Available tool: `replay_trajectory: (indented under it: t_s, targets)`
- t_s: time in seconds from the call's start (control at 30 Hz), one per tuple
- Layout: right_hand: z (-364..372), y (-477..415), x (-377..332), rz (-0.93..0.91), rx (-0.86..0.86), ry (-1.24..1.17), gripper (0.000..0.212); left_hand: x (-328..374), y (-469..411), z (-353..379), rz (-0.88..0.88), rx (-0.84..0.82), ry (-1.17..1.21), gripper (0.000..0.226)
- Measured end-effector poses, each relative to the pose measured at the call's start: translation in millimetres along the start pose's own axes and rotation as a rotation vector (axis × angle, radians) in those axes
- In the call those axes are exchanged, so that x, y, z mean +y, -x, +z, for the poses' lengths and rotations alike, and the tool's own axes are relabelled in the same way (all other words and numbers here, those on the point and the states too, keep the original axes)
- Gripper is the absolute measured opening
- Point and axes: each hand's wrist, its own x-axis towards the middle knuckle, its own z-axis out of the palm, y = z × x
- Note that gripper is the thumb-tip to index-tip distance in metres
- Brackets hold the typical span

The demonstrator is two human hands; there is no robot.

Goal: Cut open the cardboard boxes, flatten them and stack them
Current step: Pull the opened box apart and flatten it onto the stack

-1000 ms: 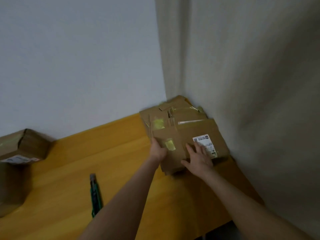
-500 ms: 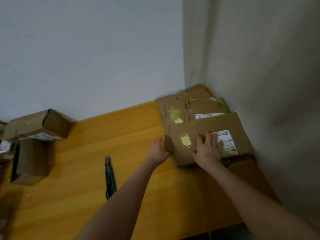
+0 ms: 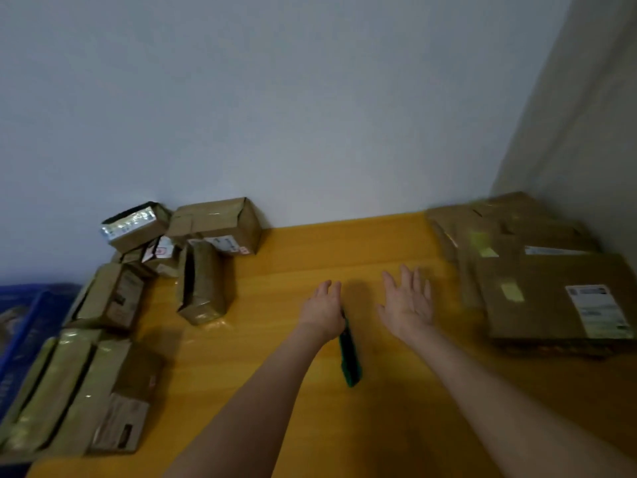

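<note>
A stack of flattened cardboard boxes point(image 3: 537, 288) lies at the right on the yellow table point(image 3: 344, 243), against the corner of the walls. Several taped, unflattened boxes point(image 3: 213, 225) are piled at the left; one stands on end point(image 3: 203, 284). A green utility knife point(image 3: 350, 353) lies on the table in the middle. My left hand point(image 3: 324, 308) hovers over the knife's far end, fingers relaxed, holding nothing. My right hand point(image 3: 408, 301) is open, palm turned up, between the knife and the flat stack.
A blue crate point(image 3: 24, 326) sits at the far left edge beside the box pile. White walls point(image 3: 310, 115) close off the back and right. More taped boxes point(image 3: 79, 391) lie near the table's front left corner.
Both hands have left the flattened stack and moved left to the table's middle. The view has swung left, bringing the pile of uncut boxes into sight.
</note>
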Motion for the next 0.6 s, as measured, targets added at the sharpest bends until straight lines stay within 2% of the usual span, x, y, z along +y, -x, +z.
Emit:
replay_trajectory:
  t_s: [0.23, 0.43, 0.6]
  targets:
    - [24, 30, -161, -0.087, 0.018, -0.029, 0.064, -142, 44, -29, -0.007, 0.055, 0.034, 0.077]
    - [35, 42, -241, -0.168, 0.001, -0.045, 0.065, -217, 54, -36, -0.091, 0.137, 0.092, 0.068]
    - [46, 31, -277, -0.229, -0.071, -0.094, 0.068, -258, 42, -37, -0.325, 0.302, 0.366, 0.067]
